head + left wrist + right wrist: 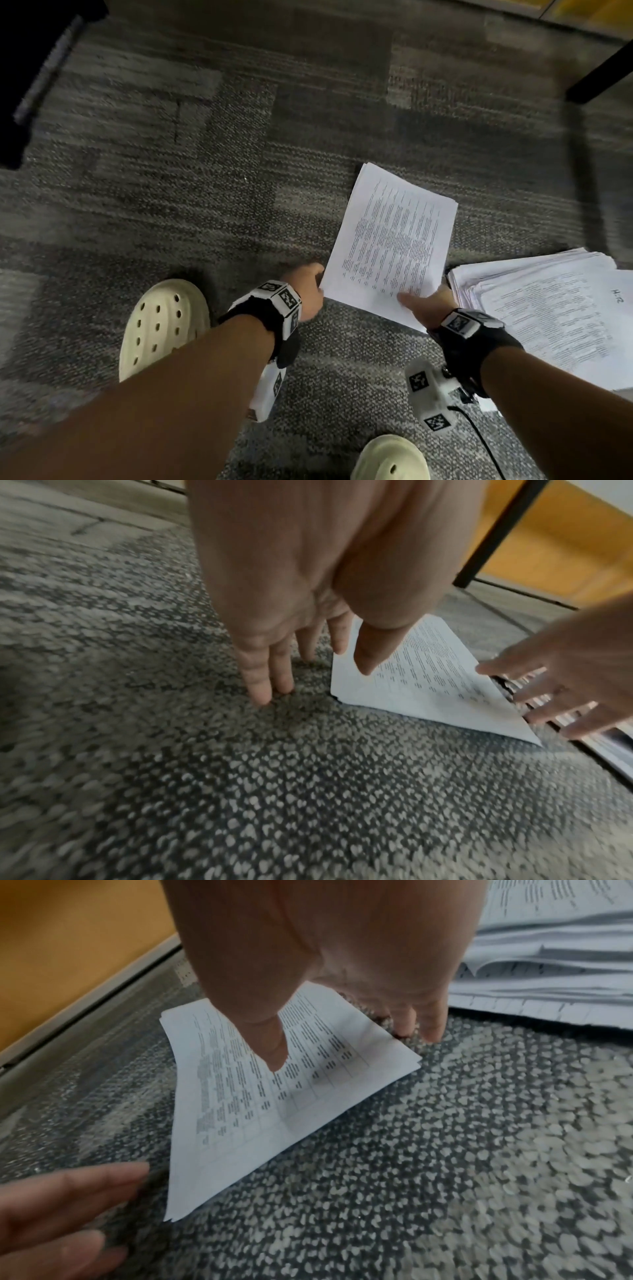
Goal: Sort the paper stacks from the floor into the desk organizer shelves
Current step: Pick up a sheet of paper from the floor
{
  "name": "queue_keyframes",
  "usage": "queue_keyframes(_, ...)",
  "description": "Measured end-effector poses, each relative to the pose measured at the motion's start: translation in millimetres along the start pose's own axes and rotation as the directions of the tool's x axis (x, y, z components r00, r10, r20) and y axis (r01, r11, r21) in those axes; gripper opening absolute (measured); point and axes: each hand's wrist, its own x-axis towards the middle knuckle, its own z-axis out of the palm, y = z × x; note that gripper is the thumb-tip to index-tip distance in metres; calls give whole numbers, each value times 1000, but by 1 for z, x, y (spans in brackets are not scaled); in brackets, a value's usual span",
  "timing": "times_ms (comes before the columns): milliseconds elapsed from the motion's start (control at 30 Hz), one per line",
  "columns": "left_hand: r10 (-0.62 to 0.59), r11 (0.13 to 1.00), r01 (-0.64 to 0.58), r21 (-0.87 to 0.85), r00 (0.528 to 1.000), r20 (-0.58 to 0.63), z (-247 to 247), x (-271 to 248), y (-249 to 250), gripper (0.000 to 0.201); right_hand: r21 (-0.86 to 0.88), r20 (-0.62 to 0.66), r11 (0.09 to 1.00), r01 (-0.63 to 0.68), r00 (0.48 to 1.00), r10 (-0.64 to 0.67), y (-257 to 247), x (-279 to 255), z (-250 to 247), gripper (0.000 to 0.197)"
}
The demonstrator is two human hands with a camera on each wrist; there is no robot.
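the thin paper stack (394, 240) lies on the carpet (205, 205), long axis running away from the person. right hand (424, 301) pinches its near corner, thumb on top; left hand (308, 287), fingers straight, touches the near left edge.

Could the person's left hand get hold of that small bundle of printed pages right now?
Probably yes. The left hand is already at the near corner of the small paper stack, thumb over the sheet and fingers down on the carpet beside it. Nothing lies between them; the right hand holds the opposite side.
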Motion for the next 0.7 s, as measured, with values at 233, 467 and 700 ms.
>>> queue_keyframes(233,-28,958,-7,285,992,119,26,24,1,54,-197,9,966,-165,985,170,4,16,28,109)
queue_keyframes(467,-31,951,-17,308,988,149,23,20,-1,58,-241,47,958,-154,984,170,-15,4,21,100)
queue_keyframes(700,-36,953,-11,302,988,150,25,25,-2,57,-120,50,983,-136,988,143,2,34,22,93)
